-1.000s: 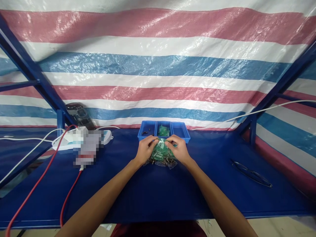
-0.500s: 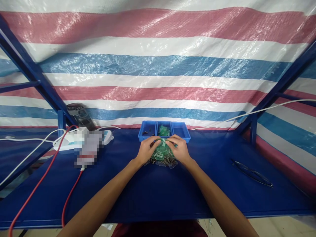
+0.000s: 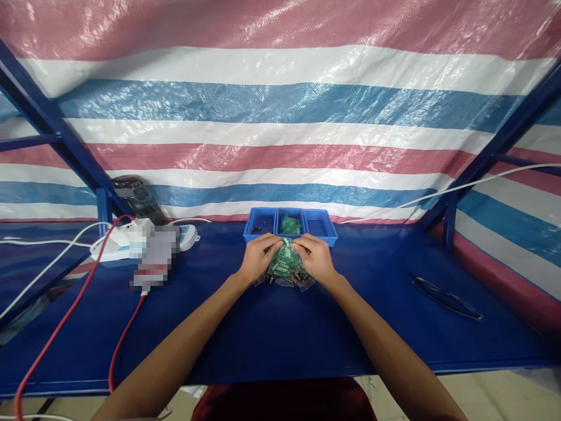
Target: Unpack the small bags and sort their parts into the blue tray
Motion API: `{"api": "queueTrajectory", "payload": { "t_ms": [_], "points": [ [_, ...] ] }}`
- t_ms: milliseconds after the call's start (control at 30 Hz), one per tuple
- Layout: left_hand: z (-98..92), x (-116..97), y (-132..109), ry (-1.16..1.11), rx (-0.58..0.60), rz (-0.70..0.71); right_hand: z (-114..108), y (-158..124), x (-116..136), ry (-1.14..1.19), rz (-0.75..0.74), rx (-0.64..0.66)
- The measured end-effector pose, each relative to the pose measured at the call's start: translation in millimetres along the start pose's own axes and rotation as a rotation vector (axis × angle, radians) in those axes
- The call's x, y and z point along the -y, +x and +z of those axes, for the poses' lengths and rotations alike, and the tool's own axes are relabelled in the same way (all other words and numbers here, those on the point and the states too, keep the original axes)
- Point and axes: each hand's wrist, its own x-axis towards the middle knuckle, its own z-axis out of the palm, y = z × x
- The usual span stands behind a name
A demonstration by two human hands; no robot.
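Resting on a blue table (image 3: 280,339), left hand (image 3: 256,260) and right hand (image 3: 316,260) pinch fingers onto a heap of green parts (image 3: 286,266) (small, in clear bags) just before a blue tray (image 3: 290,234).

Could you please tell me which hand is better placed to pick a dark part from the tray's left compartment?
Probably the left hand: its fingertips lie just before the left compartment, while the right hand sits toward the blue tray's other end.
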Motion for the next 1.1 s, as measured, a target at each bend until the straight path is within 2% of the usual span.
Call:
{"api": "queueTrajectory", "payload": {
  "t_ms": [233, 500, 800, 900, 1100],
  "points": [
    [-0.3, -2.6, -1.0, 0.059, -0.012, 0.016, 2.7, -0.2, -2.0, -0.057, 0.039, -0.042],
    [1.2, -4.8, -3.7, 0.159, 0.000, 0.100, 6.0, -2.6, -0.7, -0.053, -0.038, -0.042],
    [0.0, -5.0, -6.5, 0.152, -0.076, 0.184, 5.4, -2.4, 1.2, -0.062, -0.072, -0.046],
    [-0.6, -6.4, -6.5, 0.171, -0.068, 0.167, 5.2, -2.0, 2.1, -0.059, -0.077, -0.045],
    [-0.6, -8.1, -5.8, 0.182, 0.020, 0.061, 3.4, -0.6, 1.4, -0.064, -0.075, -0.068]
  ]
}}
